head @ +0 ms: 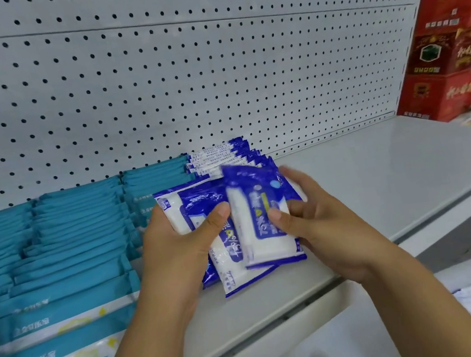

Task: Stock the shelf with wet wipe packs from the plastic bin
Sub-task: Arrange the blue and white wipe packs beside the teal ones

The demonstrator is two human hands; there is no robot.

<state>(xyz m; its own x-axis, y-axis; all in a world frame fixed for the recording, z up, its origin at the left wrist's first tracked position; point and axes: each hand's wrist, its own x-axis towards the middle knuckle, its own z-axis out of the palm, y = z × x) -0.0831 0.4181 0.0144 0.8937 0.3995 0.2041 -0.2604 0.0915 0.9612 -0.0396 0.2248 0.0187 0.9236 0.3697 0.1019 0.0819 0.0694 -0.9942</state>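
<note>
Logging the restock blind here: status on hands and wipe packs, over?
Left hand grips a fan of blue-and-white plastic wet wipe packs; right hand pinches the front pack. Held over the grey metal shelf. Teal packs crowd left, red boxes far right.

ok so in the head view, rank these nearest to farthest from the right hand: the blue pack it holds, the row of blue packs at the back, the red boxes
1. blue pack: gripped in the right hand, touching it.
2. row of blue packs: just behind, standing against the pegboard.
3. red boxes: far right end of the shelf.
</note>
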